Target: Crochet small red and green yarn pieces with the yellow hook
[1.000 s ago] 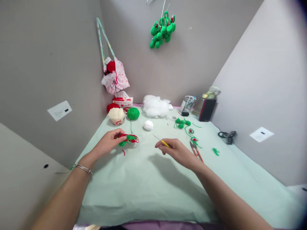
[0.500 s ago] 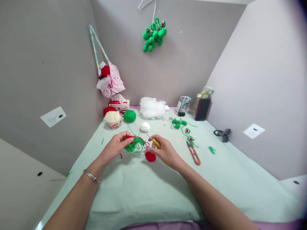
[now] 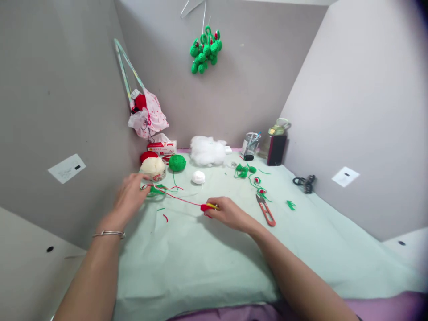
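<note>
My right hand [image 3: 229,213] is closed on a yellow-handled crochet hook [image 3: 212,206] and a small red crocheted piece [image 3: 204,207]. From that piece a red strand [image 3: 182,198] runs left across the table. My left hand [image 3: 130,196], smeared by motion, is at a loose bundle of green yarn [image 3: 157,191] with red yarn over it; whether its fingers grip the bundle is unclear. A white ball [image 3: 198,177] lies between and beyond the hands. Behind the bundle stands a tub with cream-coloured stuff [image 3: 154,166], and beside it a green yarn ball [image 3: 177,163].
Orange thread snips [image 3: 266,211] lie to the right, near small green crocheted pieces [image 3: 243,171]. White stuffing [image 3: 207,151], a tissue box [image 3: 162,148], a pen cup [image 3: 251,144] and a bottle [image 3: 277,130] line the back. Green crocheted pieces [image 3: 205,52] hang above.
My left hand has moved left with the green bundle, away from my right hand. My right hand now also holds the red piece, which lay on the table before. The red strand is drawn out between them.
</note>
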{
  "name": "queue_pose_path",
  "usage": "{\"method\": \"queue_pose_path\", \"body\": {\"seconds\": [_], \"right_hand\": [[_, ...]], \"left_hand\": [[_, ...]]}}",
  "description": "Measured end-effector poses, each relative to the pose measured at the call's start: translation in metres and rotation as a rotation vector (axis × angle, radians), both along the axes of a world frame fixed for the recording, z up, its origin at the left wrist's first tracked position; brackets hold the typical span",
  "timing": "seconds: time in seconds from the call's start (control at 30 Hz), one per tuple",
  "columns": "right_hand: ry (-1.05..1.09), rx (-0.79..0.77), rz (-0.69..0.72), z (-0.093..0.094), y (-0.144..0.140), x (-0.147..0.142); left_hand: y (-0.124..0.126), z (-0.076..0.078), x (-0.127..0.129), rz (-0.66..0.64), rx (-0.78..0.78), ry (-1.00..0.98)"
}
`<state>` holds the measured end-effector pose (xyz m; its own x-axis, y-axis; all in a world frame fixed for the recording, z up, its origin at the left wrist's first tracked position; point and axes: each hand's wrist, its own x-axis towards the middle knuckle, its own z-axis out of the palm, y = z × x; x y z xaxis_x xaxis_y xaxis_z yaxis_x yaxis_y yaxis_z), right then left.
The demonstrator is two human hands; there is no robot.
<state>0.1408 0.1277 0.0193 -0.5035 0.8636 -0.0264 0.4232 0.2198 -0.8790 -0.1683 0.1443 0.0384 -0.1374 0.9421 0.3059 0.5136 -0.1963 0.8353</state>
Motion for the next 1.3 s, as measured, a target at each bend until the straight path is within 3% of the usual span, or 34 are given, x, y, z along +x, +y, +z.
{"method": "queue_pose_path", "body": {"seconds": [0.1, 0.17, 0.27, 0.33, 0.43, 0.53, 0.6, 0.7, 0.8, 0.87, 1.0, 1.07, 1.2, 1.3], "right_hand": [[0.142, -0.100, 0.071, 0.010, 0.005, 0.011], [0.249, -0.135, 0.071, 0.011, 0.008, 0.017], [0.450, -0.085, -0.057, 0.011, 0.020, 0.033], [0.597, 0.010, -0.205, 0.014, 0.032, 0.056], [0.730, 0.152, -0.428, 0.018, 0.050, 0.100], [0.720, 0.214, -0.600, 0.014, 0.061, 0.130], [0.640, 0.222, -0.662, 0.006, 0.066, 0.130], [0.451, 0.235, -0.678, -0.004, 0.071, 0.106], [0.243, 0.292, -0.629, -0.006, 0.067, 0.077], [0.113, 0.306, -0.522, -0.002, 0.056, 0.062], [-0.156, 0.187, -0.042, -0.001, 0.023, 0.042], [-0.253, 0.166, 0.120, -0.004, 0.009, 0.031], [-0.315, 0.240, 0.284, -0.008, -0.001, -0.002], [-0.342, 0.287, 0.323, -0.008, 0.002, -0.042]], "left_hand": [[-0.010, 0.004, 0.028, -0.065, -0.023, -0.042], [-0.020, 0.002, 0.060, -0.239, -0.086, -0.083], [-0.028, -0.003, 0.094, -0.523, -0.223, -0.165], [-0.027, -0.005, 0.091, -0.573, -0.270, -0.252], [-0.019, -0.005, 0.057, -0.484, -0.237, -0.461], [-0.013, -0.003, 0.022, -0.372, -0.184, -0.717], [-0.014, -0.001, 0.011, -0.305, -0.144, -0.904], [-0.021, 0.001, 0.016, -0.226, -0.104, -1.171], [-0.030, 0.004, 0.030, -0.184, -0.122, -1.379], [-0.037, 0.006, 0.037, -0.183, -0.160, -1.480], [-0.046, 0.012, 0.040, -0.191, -0.216, -1.611], [-0.049, 0.015, 0.036, -0.186, -0.211, -1.652], [-0.051, 0.020, 0.031, -0.191, -0.175, -1.705], [-0.052, 0.028, 0.030, -0.206, -0.159, -1.726]]}}
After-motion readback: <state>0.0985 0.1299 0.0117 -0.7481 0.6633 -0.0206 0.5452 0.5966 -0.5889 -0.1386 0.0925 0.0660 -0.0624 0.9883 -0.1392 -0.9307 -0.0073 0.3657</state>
